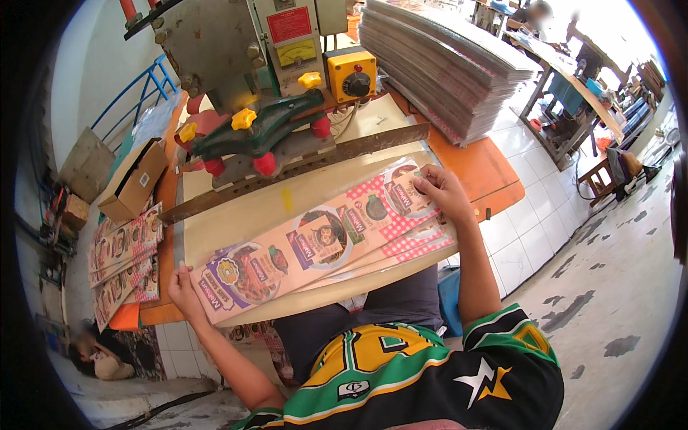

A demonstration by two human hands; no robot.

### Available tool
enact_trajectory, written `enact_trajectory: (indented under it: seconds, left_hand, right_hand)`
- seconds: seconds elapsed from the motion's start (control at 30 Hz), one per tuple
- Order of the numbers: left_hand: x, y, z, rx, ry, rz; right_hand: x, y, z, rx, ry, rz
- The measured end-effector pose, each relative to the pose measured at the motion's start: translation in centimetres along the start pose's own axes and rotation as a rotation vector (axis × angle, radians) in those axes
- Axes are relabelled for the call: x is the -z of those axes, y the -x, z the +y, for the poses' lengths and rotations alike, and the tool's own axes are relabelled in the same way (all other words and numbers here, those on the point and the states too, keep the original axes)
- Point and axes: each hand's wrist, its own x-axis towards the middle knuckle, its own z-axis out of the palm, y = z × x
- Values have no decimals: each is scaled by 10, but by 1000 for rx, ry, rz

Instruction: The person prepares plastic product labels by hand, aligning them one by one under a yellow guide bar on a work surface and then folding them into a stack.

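Note:
A long printed sheet with food pictures and red-checked patches stretches slantwise between my two hands. My left hand pinches its lower left end. At the upper right end, my right hand grips the sheet's edge, thumb on top. Beneath it, more printed sheets fan out toward me on a cream work surface. Just beyond the sheet runs a long metal bar under a press head with yellow knobs and red feet.
A tall stack of flat sheets stands at the back right, beside a yellow control box. An open cardboard box and a pile of printed sheets lie at the left. Other people are farther off at the upper right and lower left.

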Motion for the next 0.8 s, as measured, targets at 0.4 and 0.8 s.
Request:
enact_trajectory:
  seconds: [0.4,0.8]
  left_hand:
    - [2,-2,-14,-4,152,-7]
    - [0,2,3,-82,390,-25]
  right_hand:
    - [-2,1,-1,14,-7,11]
    - [-4,5,-4,32,-80,43]
